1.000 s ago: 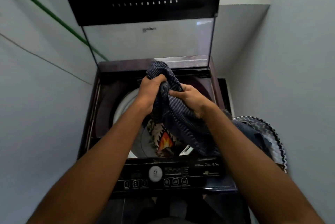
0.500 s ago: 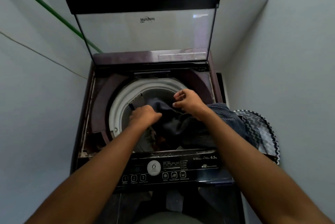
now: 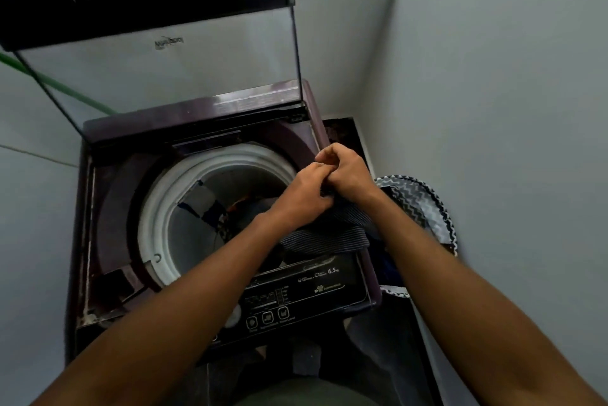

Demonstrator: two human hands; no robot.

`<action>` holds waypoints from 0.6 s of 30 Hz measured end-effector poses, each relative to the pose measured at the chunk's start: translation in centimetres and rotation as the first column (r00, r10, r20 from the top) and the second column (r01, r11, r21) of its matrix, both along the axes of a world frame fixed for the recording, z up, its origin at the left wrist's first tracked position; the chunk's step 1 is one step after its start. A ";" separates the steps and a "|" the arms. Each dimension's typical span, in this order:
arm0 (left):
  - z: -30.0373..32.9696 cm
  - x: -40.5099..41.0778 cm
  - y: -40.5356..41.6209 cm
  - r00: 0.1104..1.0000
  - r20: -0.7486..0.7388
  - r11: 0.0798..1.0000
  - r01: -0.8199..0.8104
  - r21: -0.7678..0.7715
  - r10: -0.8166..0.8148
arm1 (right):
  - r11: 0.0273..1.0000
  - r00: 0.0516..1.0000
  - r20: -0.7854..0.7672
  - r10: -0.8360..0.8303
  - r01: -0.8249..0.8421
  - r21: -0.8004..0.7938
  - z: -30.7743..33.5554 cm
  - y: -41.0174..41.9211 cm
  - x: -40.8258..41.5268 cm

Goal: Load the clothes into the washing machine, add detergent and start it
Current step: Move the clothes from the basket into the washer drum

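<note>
Both hands, left hand (image 3: 304, 193) and right hand (image 3: 345, 169), close their fingers on a dark striped garment (image 3: 325, 236) draped over the washing machine (image 3: 197, 123) drum's right rim. The control panel (image 3: 296, 294) reads "6.5 kg".

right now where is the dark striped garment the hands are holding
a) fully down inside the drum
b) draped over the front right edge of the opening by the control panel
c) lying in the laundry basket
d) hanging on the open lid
b: both hands, left hand and right hand, grip the striped garment, which lies across the front right rim just above the control panel.
</note>
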State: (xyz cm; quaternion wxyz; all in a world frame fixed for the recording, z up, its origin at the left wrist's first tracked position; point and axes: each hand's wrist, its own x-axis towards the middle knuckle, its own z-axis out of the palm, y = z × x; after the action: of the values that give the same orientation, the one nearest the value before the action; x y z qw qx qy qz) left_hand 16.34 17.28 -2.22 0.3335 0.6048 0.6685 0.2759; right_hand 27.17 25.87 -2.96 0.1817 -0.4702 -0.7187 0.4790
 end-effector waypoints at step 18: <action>-1.1 2.1 1.1 0.925 -0.273 0.960 0.225 -0.167 -0.264 | 0.940 0.867 0.423 0.263 -0.132 -0.313 -5.3 -0.2 8.5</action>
State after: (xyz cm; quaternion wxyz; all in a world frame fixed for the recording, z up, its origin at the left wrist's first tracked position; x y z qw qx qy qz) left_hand 18.48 18.35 -3.31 0.3021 0.6943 0.6463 0.0945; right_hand 35.63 25.66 -8.23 -0.1104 -0.5136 -0.7125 0.4651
